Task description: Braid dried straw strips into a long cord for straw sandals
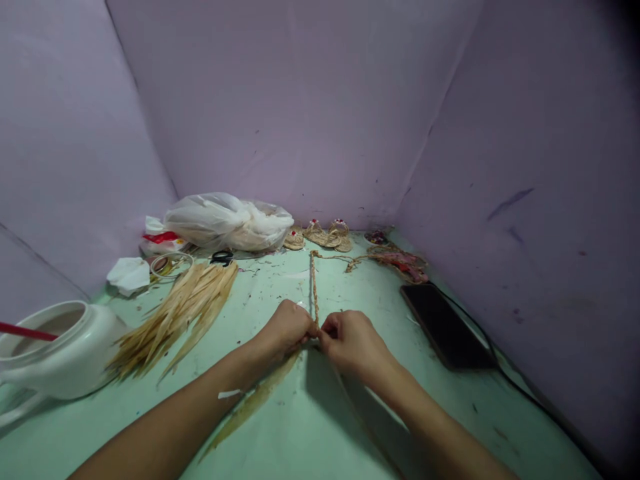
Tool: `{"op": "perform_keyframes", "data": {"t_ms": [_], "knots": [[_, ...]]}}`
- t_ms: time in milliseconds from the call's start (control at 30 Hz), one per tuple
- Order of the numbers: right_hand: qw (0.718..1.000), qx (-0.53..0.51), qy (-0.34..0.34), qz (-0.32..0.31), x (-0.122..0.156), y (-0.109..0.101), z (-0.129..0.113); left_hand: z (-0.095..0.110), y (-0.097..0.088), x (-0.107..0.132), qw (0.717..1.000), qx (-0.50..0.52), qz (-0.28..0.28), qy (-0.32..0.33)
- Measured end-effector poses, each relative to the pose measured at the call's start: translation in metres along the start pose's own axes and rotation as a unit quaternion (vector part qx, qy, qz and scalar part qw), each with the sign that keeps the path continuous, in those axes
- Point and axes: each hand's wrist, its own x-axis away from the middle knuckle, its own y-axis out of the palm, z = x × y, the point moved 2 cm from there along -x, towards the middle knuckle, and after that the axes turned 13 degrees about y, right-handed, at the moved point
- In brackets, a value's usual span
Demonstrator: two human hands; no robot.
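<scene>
A thin tan braided cord (314, 287) runs from the far middle of the green tabletop straight toward me. My left hand (290, 327) is closed, pinching the cord's near end. Close against it, the fingers of my right hand (353, 340) pinch at the same end. From under my left hand a wide, dry husk strip (255, 403) trails down to the left. A thin strand leads from beneath my right hand toward the bottom edge. The fingertips partly hide where the strands meet.
Left lie a bundle of dry husk strips (185, 313), scissors (221, 257) and a white pot (65, 360). At the back are a plastic bag (225, 223) and small woven sandals (327, 235). A black phone (447, 327) with a cable (520, 387) lies right, near tangled cord (400, 262).
</scene>
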Motion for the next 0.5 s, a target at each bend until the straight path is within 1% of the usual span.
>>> {"op": "perform_keyframes", "data": {"t_ms": [67,100,200,300,367,433,467,500], "knots": [[0.998,0.043,-0.009,0.039,0.008,0.002,-0.007,0.001,0.000,0.002,0.999,0.040,-0.009,-0.035],[0.997,0.065,-0.012,0.051,0.012,0.004,-0.011,0.001,0.000,0.003,0.997,0.058,-0.012,-0.040],[0.992,0.116,-0.014,0.054,0.022,0.009,-0.019,-0.001,0.001,0.002,0.997,0.081,-0.006,-0.020],[0.991,0.125,-0.039,0.035,0.027,0.010,-0.021,-0.003,0.001,0.000,0.997,0.081,-0.010,0.006],[0.995,0.073,-0.072,0.007,0.024,0.005,-0.018,-0.003,-0.001,-0.002,0.995,0.092,-0.031,0.021],[0.996,-0.047,-0.074,-0.029,0.015,-0.006,-0.010,-0.004,-0.005,-0.004,0.992,0.106,-0.063,0.036],[0.990,-0.126,-0.051,-0.043,0.008,-0.012,-0.004,-0.005,-0.008,-0.006,0.989,0.113,-0.083,0.041],[0.975,-0.215,-0.011,-0.054,0.000,-0.018,0.003,-0.006,-0.010,-0.007,0.987,0.120,-0.101,0.043]]}}
